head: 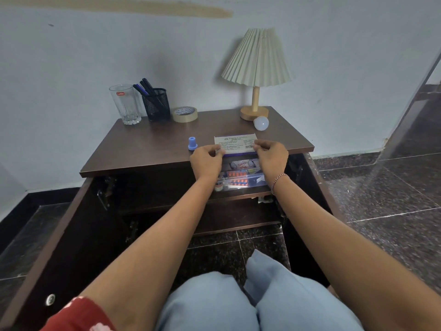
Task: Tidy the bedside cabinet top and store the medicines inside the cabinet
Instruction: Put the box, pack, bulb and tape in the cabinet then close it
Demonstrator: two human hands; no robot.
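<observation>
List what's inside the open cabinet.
Upper shelf: orange blister strips and a whitish packet in a clear container. Left hand and right hand cover its ends; the rest is dark.

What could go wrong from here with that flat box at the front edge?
1. The flat box is only pinched at its near corners by the left hand and right hand; it might slip onto the medicine packs below.
2. The loose bulb lies beside the lamp base; a jolt could roll it off the cabinet top.
3. The blue cap stands close to the left hand and could get knocked off.
</observation>
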